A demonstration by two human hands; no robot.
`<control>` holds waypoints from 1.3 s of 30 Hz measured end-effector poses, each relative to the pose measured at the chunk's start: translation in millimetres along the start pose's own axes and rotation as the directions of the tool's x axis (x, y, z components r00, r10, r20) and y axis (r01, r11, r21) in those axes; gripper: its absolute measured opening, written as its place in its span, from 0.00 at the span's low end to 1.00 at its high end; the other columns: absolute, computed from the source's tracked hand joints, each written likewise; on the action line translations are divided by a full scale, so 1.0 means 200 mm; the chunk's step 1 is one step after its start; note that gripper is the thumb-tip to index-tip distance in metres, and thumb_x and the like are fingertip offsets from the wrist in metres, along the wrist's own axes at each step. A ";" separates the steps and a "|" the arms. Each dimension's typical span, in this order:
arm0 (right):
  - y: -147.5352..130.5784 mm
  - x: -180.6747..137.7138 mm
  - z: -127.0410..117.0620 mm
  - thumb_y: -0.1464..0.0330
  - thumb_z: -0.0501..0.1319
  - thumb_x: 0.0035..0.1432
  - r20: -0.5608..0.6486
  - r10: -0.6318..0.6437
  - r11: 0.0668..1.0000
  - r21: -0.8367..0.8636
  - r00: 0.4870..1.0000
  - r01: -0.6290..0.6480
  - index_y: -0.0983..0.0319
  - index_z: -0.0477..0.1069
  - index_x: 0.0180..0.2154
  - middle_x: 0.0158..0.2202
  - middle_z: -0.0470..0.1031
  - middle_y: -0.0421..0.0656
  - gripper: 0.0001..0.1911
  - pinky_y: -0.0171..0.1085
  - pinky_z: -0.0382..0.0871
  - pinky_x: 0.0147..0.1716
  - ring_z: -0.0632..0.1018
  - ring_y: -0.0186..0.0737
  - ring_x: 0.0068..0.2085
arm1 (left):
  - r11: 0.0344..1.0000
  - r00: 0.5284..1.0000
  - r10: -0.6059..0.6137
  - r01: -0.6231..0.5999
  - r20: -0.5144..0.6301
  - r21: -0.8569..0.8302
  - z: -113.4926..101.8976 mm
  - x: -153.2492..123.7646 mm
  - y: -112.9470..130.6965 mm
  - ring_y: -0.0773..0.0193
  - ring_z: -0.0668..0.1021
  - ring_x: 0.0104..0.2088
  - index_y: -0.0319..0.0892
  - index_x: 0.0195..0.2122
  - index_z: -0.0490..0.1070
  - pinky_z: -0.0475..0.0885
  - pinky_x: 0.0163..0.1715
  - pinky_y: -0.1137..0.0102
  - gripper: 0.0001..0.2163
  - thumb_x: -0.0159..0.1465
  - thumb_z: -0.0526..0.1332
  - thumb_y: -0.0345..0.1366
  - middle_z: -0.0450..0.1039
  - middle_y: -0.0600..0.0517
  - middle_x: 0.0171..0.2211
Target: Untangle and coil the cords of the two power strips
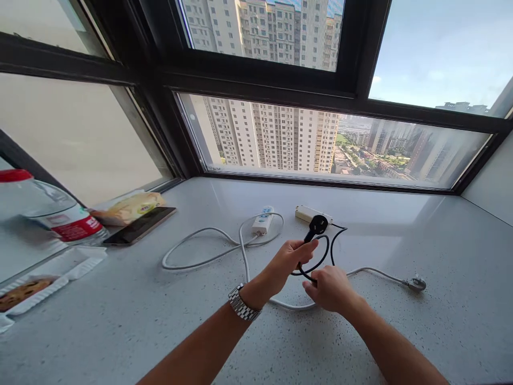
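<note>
Left hand [290, 259] grip clamped on black cord [320, 256] just below its plug [318, 224]; right hand [328, 289] grip pinches the cord's loop. Plug sits just before the cream strip [306, 214]. White strip [262, 220] left of it. Bottle [60, 219] label red, unreadable. Tabletop [401, 331] open right of plug.

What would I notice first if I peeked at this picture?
Probably the two hands in the middle: the left hand and right hand both grip a looped black cable with its black plug sticking up. Behind them, a white power strip lies on the speckled counter, and tall apartment towers fill the window.
</note>
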State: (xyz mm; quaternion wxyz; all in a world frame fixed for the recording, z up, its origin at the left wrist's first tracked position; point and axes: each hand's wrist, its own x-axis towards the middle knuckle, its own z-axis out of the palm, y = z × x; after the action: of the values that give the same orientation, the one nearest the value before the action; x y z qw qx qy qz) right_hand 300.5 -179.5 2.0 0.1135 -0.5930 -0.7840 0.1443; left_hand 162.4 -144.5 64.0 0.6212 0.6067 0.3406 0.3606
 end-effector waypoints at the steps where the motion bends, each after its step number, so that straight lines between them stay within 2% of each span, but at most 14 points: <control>1: 0.01 0.00 0.00 0.64 0.58 0.57 -0.018 -0.047 0.999 0.025 0.999 0.047 0.63 0.64 0.19 0.16 0.60 0.37 0.17 0.33 0.45 0.21 0.56 0.29 0.18 | 0.996 0.999 0.030 -0.029 0.010 -0.079 -0.01 0.00 0.03 0.71 0.56 0.21 0.41 0.16 0.51 0.54 0.21 0.72 0.25 0.54 0.62 0.54 0.50 0.58 0.18; 5: 0.07 0.03 -0.03 0.64 0.60 0.56 -0.138 -0.210 0.970 0.094 0.968 0.224 0.62 0.66 0.21 0.18 0.64 0.36 0.14 0.30 0.52 0.24 0.61 0.28 0.20 | 0.914 0.997 0.054 -0.029 0.050 -0.404 -0.10 -0.03 0.20 0.71 0.53 0.17 0.42 0.16 0.46 0.55 0.18 0.73 0.25 0.60 0.58 0.48 0.43 0.59 0.15; 8: 0.17 0.06 -0.06 0.64 0.57 0.59 -0.259 -0.271 0.954 0.057 0.927 0.295 0.62 0.66 0.22 0.18 0.66 0.36 0.15 0.34 0.60 0.37 0.64 0.29 0.21 | 0.874 0.993 0.115 -0.118 -0.037 -0.471 -0.19 -0.09 0.37 0.72 0.47 0.15 0.42 0.17 0.45 0.51 0.15 0.74 0.23 0.63 0.55 0.43 0.37 0.59 0.14; 10: 0.26 0.09 -0.07 0.64 0.56 0.60 -0.313 -0.241 0.956 0.086 0.919 0.281 0.61 0.67 0.23 0.19 0.67 0.37 0.14 0.38 0.60 0.42 0.65 0.30 0.22 | 0.864 0.970 0.189 -0.240 -0.156 -0.442 -0.25 -0.16 0.49 0.72 0.44 0.14 0.43 0.17 0.44 0.48 0.13 0.74 0.23 0.63 0.56 0.42 0.34 0.59 0.14; 13: 0.37 0.11 -0.08 0.58 0.56 0.57 -0.302 -0.028 0.924 0.355 0.953 0.139 0.62 0.67 0.21 0.17 0.65 0.38 0.18 0.36 0.61 0.32 0.64 0.32 0.21 | 0.829 0.870 0.359 -0.464 -0.339 -0.313 -0.35 -0.27 0.63 0.71 0.40 0.15 0.43 0.17 0.41 0.44 0.11 0.73 0.26 0.61 0.60 0.44 0.30 0.58 0.16; 17: 0.41 0.11 -0.08 0.54 0.60 0.48 -0.140 0.096 0.575 0.816 0.985 0.060 0.61 0.61 0.17 0.15 0.58 0.36 0.20 0.32 0.52 0.21 0.58 0.29 0.18 | 0.848 0.812 0.389 -0.500 -0.436 -0.175 -0.44 -0.32 0.62 0.70 0.40 0.15 0.42 0.16 0.41 0.42 0.12 0.71 0.30 0.55 0.65 0.47 0.30 0.58 0.15; 21: 0.32 0.09 -0.12 0.58 0.60 0.46 -0.132 0.161 0.152 0.982 0.978 0.108 0.60 0.55 0.17 0.16 0.47 0.32 0.18 0.32 0.48 0.19 0.51 0.28 0.18 | 0.943 0.853 0.172 -0.286 -0.493 -0.167 -0.43 -0.21 0.37 0.74 0.45 0.14 0.42 0.14 0.45 0.42 0.13 0.73 0.28 0.50 0.67 0.47 0.36 0.60 0.13; 23: 0.25 0.07 -0.13 0.56 0.56 0.50 -0.176 0.194 0.059 0.984 0.965 0.168 0.60 0.59 0.22 0.19 0.48 0.33 0.15 0.33 0.54 0.21 0.54 0.29 0.20 | 0.974 0.869 0.088 -0.179 -0.487 -0.142 -0.36 -0.14 0.19 0.75 0.47 0.14 0.43 0.15 0.47 0.42 0.13 0.74 0.27 0.48 0.68 0.48 0.39 0.61 0.13; 25: 0.18 0.05 -0.11 0.55 0.53 0.55 -0.278 0.205 0.158 0.956 0.938 0.249 0.61 0.63 0.30 0.21 0.52 0.34 0.15 0.34 0.59 0.25 0.58 0.32 0.22 | 0.987 0.909 0.026 -0.089 -0.417 -0.134 -0.25 -0.07 0.04 0.76 0.48 0.15 0.43 0.16 0.49 0.43 0.14 0.75 0.26 0.48 0.67 0.51 0.42 0.62 0.14; 27: 0.12 0.03 -0.07 0.56 0.52 0.58 -0.414 0.125 0.433 0.840 0.902 0.326 0.61 0.64 0.36 0.24 0.57 0.37 0.15 0.35 0.60 0.27 0.62 0.34 0.25 | 0.986 0.948 -0.043 -0.011 -0.316 -0.167 -0.11 -0.01 -0.07 0.77 0.48 0.15 0.43 0.18 0.51 0.44 0.15 0.76 0.27 0.48 0.67 0.55 0.43 0.62 0.15; 29: 0.06 0.01 -0.02 0.55 0.52 0.60 -0.497 -0.037 0.714 0.594 0.867 0.371 0.61 0.64 0.40 0.28 0.63 0.40 0.16 0.35 0.60 0.27 0.64 0.35 0.27 | 0.975 0.969 -0.100 0.050 -0.227 -0.214 0.02 0.03 -0.13 0.77 0.51 0.16 0.41 0.21 0.57 0.48 0.15 0.77 0.24 0.48 0.66 0.56 0.46 0.62 0.16; 31: 0.03 -0.01 0.01 0.53 0.52 0.61 -0.523 -0.181 0.866 0.317 0.833 0.387 0.62 0.64 0.45 0.33 0.67 0.44 0.20 0.36 0.61 0.28 0.67 0.38 0.30 | 0.966 0.969 -0.148 0.099 -0.199 -0.237 0.10 0.07 -0.15 0.75 0.55 0.16 0.40 0.24 0.61 0.52 0.15 0.77 0.22 0.48 0.67 0.54 0.51 0.61 0.16; 35: 0.04 -0.01 0.01 0.54 0.49 0.64 -0.617 -0.248 0.912 0.113 0.747 0.395 0.62 0.71 0.42 0.36 0.73 0.48 0.21 0.41 0.63 0.37 0.71 0.43 0.37 | 0.940 0.962 -0.165 0.087 -0.218 -0.331 0.08 0.15 -0.13 0.74 0.60 0.17 0.40 0.21 0.59 0.56 0.16 0.77 0.19 0.50 0.68 0.45 0.56 0.58 0.17; 39: 0.20 0.03 -0.04 0.56 0.52 0.62 -0.679 0.180 0.802 0.520 0.711 0.293 0.61 0.71 0.23 0.28 0.72 0.44 0.23 0.38 0.64 0.35 0.73 0.39 0.32 | 0.853 0.947 -0.256 0.128 -0.193 -0.505 -0.14 0.20 -0.16 0.72 0.62 0.17 0.42 0.20 0.54 0.64 0.21 0.75 0.17 0.59 0.60 0.40 0.52 0.60 0.15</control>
State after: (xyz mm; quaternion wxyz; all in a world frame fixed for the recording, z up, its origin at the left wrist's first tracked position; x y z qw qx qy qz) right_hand 336.9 -162.7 -4.2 0.5857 -0.5100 -0.6135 0.1427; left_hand 160.2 -96.7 31.1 0.7381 0.3424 0.3747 0.4446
